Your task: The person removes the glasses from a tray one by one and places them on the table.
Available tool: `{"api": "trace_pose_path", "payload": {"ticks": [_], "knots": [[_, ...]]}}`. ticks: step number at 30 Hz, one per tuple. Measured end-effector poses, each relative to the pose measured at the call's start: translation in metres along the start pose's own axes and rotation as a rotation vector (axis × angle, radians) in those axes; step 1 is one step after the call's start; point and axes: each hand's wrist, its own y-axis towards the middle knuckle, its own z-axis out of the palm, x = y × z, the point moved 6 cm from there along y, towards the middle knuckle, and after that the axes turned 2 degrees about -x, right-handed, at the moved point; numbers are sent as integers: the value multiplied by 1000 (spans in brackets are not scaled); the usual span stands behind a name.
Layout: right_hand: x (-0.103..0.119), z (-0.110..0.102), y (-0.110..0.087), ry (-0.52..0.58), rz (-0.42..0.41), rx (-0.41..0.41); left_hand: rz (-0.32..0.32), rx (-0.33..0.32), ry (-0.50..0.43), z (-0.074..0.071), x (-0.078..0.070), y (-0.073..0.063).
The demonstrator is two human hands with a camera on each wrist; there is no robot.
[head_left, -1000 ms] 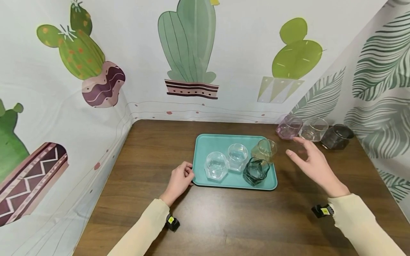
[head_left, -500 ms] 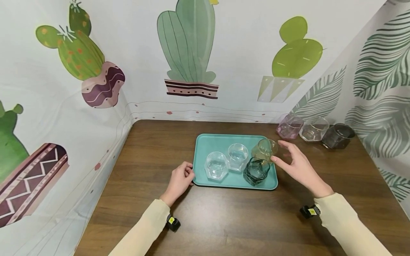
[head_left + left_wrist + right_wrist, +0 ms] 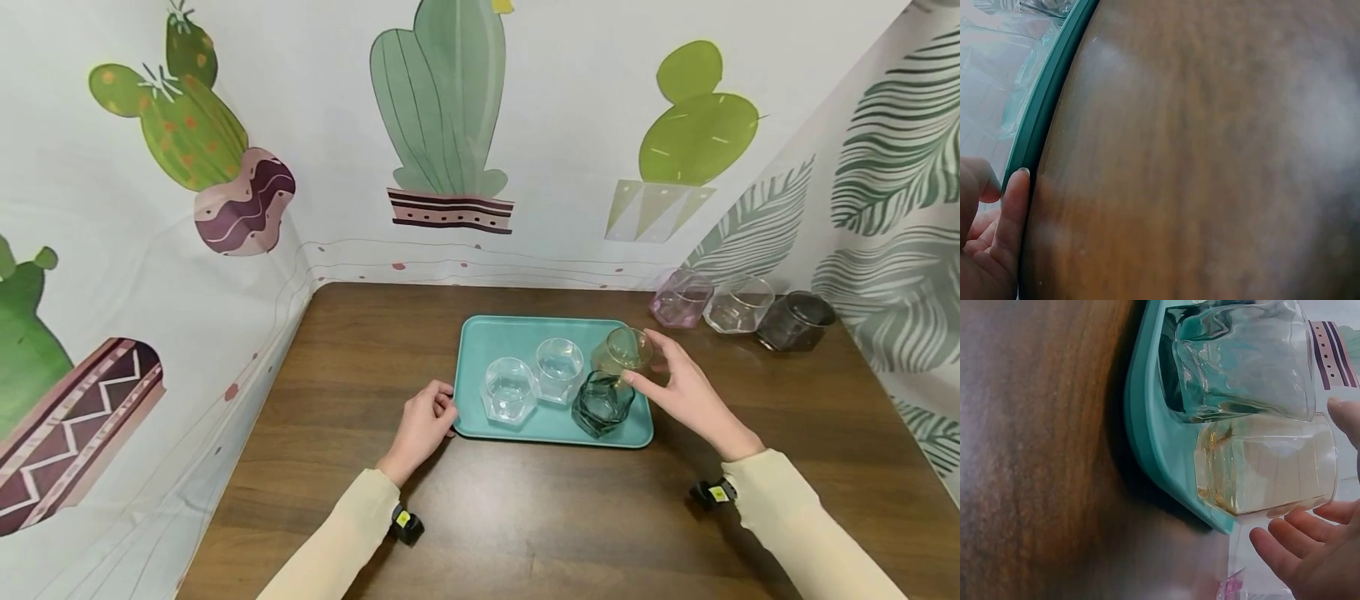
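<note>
So, biggest first: I've got a cactus-print backdrop (image 3: 562, 125) behind a dark wood bench (image 3: 525, 517). On the bench, the teal tray (image 3: 495, 333), left edge pinched by the left hand (image 3: 422, 425), which hasn't moved. Right hand (image 3: 690, 396) is the change: over the last second it comes in from near the back glasses to the tray's right side, and now has thumb and fingers spread around the amber glass (image 3: 617, 354), not clamped. Can't tell from my feeds if skin meets glass. My read: reach is basically done, hold not set, no lift so far.

Amber glass stands upright at the tray's back right corner. Dark green glass (image 3: 602, 406) just in front of it, two clear glasses (image 3: 509, 392) to the left. Off the tray, bench's far right corner, in a row: pink glass (image 3: 681, 300), third clear glass (image 3: 739, 307), dark grey glass (image 3: 797, 323).

Labels: no brand or writing I can read on glasses or tray. Wrist cameras (image 3: 411, 531) carry small yellow stickers (image 3: 718, 494), marks too tiny to read.
</note>
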Motion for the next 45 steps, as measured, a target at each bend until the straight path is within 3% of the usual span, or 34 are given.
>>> {"api": "trace_pose_path", "payload": {"ticks": [24,36,45], "knots": [[-4,8,14,51,24,12,12,-7,-6,1,1,0],[-11,13,15,11,22,-136,6,-9,0,1,3,-1],[-7,7,16,8,4,-193,26,-18,-7,1,3,1]]}}
